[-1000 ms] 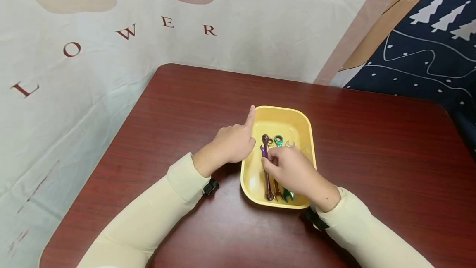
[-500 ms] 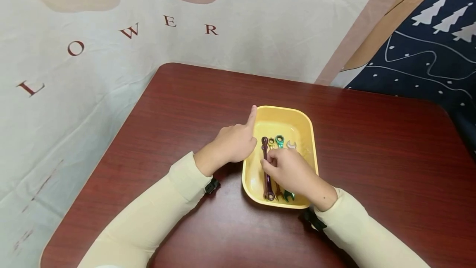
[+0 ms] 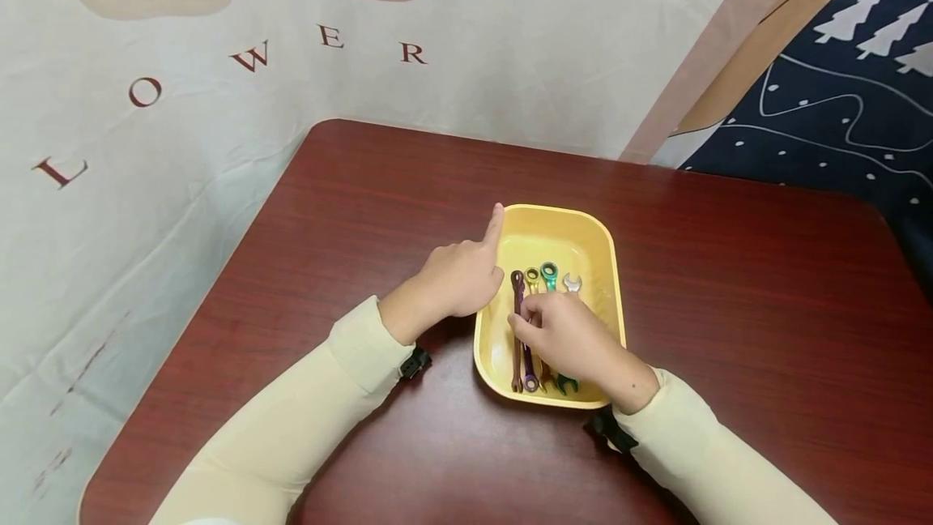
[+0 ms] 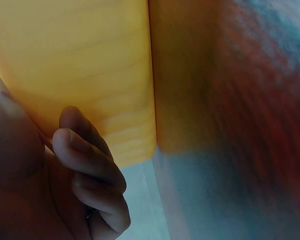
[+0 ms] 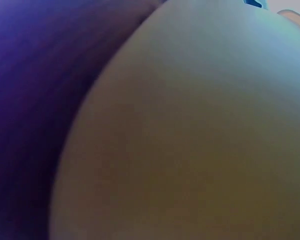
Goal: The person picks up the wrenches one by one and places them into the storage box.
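Note:
A yellow plastic tub holds several combination wrenches lying side by side. My left hand holds its left wall, thumb over the rim, index finger straight along it. In the left wrist view the other fingers curl beside the outer wall. Inside the tub my right hand pinches at a dark maroon wrench, leftmost in the row; the palm hides part of the row. A purple wrench lies right beside it. Gold, teal and silver wrench ends show beyond the fingers.
The tub stands on a reddish-brown table with rounded corners. A pale printed cloth hangs behind it, and a navy cloth with white trees is at the right. The tub's outer wall fills most of the right wrist view.
The maroon wrench has shifted slightly left and down with my right hand, now lying straighter beside the purple one, whose ring end has come into sight. The left hand stays on the rim.

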Demonstrator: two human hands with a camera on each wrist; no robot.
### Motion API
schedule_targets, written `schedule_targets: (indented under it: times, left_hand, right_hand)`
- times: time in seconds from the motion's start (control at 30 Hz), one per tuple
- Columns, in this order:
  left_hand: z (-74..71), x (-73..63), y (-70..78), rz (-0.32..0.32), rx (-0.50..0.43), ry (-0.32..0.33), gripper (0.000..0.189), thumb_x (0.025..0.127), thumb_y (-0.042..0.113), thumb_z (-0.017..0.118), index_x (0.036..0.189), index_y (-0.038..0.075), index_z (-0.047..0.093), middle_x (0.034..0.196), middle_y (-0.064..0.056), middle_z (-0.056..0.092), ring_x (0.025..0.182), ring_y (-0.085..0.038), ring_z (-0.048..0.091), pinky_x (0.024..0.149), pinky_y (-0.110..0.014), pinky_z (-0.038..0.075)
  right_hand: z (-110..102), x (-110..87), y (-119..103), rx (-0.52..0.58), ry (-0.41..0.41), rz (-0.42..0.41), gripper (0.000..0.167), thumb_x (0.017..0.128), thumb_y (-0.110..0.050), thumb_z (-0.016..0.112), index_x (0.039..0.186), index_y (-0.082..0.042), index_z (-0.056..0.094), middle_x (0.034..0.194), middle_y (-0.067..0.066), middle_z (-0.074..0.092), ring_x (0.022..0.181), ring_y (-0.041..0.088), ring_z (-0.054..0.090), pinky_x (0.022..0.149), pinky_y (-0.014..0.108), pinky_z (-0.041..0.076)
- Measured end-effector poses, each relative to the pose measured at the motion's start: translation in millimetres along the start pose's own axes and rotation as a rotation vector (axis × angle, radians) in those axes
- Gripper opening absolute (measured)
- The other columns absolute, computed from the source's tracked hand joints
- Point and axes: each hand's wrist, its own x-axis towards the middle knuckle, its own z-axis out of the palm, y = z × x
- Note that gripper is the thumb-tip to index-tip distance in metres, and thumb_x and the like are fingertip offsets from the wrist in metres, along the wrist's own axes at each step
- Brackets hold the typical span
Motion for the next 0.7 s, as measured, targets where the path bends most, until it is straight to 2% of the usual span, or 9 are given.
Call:
schedule_targets:
  times: [0.27,0.5,0.7]
  left_hand:
    - [-0.8,-0.6,-0.7,0.011,-0.005,0.012,0.087,0.102,0.029,0.044,0.158,0.012,-0.020,0.061,-0.002,0.059,0.050,-0.018,0.053,0.048,-0.034,0.040]
    - [-0.5,-0.5,-0.3,0.005,-0.008,0.007,0.087,0.102,0.030,0.044,0.158,0.013,-0.021,0.062,-0.002,0.060,0.052,-0.018,0.055,0.050,-0.036,0.042]
    - [-0.4,-0.4,-0.5,0.008,-0.014,0.006,0.087,0.102,0.029,0.043,0.158,0.013,-0.021,0.061,-0.002,0.059,0.050,-0.018,0.053,0.049,-0.035,0.041]
  right_hand:
    - [1.2,1.1,1.8,0.052,-0.066,0.060,0.037,0.095,-0.017,0.062,0.059,-0.014,0.054,0.047,-0.007,0.045,0.036,0.005,0.044,0.040,0.025,0.041]
    - [4.1,0.8,3.6,-0.007,-0.108,0.051,0.027,0.090,-0.015,0.062,0.063,-0.016,0.060,0.052,-0.009,0.050,0.046,0.005,0.048,0.049,0.023,0.042]
    - [5.5,0.8,3.1,-0.024,-0.113,0.060,0.028,0.089,-0.015,0.061,0.061,-0.017,0.060,0.051,-0.008,0.052,0.046,0.006,0.051,0.050,0.025,0.044]
